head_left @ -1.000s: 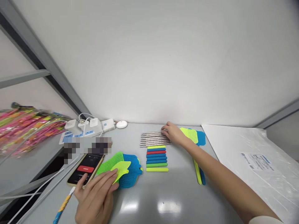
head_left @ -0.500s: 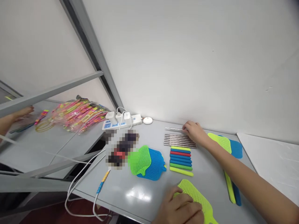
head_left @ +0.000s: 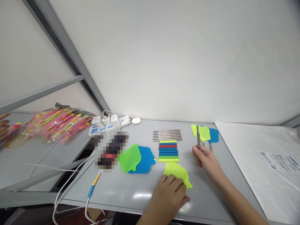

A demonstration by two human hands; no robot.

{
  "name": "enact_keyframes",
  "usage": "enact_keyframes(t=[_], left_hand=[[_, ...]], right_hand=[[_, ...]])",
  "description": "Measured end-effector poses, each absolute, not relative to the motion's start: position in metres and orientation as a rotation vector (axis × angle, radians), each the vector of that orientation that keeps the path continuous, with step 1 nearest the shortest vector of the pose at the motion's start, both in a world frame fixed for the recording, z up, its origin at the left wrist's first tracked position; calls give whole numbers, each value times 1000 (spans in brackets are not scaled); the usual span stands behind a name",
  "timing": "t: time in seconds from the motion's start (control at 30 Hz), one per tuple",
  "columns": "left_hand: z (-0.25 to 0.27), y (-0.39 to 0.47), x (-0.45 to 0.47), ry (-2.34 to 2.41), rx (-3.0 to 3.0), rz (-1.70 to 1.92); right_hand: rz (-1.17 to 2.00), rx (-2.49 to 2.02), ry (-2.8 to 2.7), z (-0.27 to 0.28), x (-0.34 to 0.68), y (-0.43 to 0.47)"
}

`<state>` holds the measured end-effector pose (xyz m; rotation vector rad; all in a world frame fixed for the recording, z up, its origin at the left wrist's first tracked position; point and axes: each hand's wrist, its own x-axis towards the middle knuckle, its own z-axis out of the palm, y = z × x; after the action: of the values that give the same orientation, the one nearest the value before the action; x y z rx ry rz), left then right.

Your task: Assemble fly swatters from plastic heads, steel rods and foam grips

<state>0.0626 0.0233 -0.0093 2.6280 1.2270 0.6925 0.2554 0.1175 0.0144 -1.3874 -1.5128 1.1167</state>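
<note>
My right hand (head_left: 207,161) is closed around a thin metal rod (head_left: 198,137), which stands nearly upright above the fist. Below and to its left, my left hand (head_left: 170,193) curls its fingers over the lower edge of a yellow-green perforated fly swatter head (head_left: 177,171); its thumb is partly apart. Several metal rods (head_left: 167,135) lie side by side near the wall. In front of them is a row of coloured handle tubes (head_left: 168,151). Behind my right hand are a yellow-green swatter (head_left: 203,132) and a blue swatter (head_left: 213,135) with metal shafts.
More swatter heads, green (head_left: 134,157) and blue (head_left: 145,160), overlap at left, beside a pixelated item. A power strip (head_left: 110,125) with white chargers sits by the wall. White wrapped board (head_left: 253,150) covers the right side. Another person's hand (head_left: 3,126) is near bagged goods (head_left: 63,123).
My right hand has lifted one metal rod from beside the wall and brought it nearer and upright. My left hand stays on the yellow-green swatter head. The view has turned right.
</note>
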Motion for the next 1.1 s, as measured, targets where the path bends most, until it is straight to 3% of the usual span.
enact_keyframes(t=[0.37,0.63,0.9,1.1], left_hand=[[-4,18,62,1451,2401,606],[-3,20,60,1490,2320,685],[1,35,71,1327,1622,1178],[1,37,91,1193,1197,1342]], right_hand=[[932,-1453,-2087,5,208,111],[813,-1495,-2101,3,213,108],[1177,-1335,-1525,4,233,96],[1429,-1157,-1542,3,228,78]])
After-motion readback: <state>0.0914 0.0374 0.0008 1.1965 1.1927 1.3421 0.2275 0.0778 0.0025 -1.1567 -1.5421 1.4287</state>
